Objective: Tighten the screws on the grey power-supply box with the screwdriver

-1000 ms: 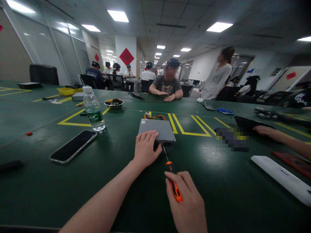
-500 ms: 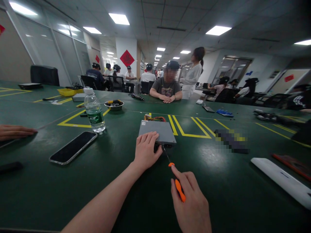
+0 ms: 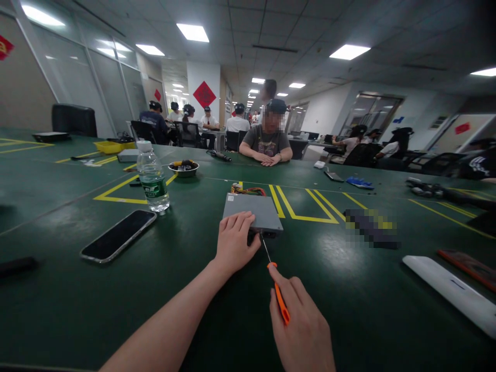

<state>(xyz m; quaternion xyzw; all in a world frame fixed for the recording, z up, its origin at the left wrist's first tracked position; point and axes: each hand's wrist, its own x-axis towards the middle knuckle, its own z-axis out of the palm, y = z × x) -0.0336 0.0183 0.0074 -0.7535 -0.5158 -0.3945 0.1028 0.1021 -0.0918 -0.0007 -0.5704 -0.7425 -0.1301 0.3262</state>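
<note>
A grey metal computer power supply lies flat on the green table, its coloured cables bunched at the far side. My left hand grips its near left corner, fingers over the top and thumb against the front face. In my right hand is a screwdriver with an orange handle, held with the index finger stretched along it. Its thin shaft points up and away, and the tip meets the power supply's front face beside my left thumb. The exact spot under the tip is too small to make out.
On the left are a phone and a water bottle, with a metal bowl behind. A white long object lies to the right. Across the table sits a person with folded hands. Yellow tape marks the tabletop.
The screwdriver handle has turned and shifted slightly left in my right hand. My left hand keeps its hold. Another person's hand has left the left edge; the standing person moved behind the seated one.
</note>
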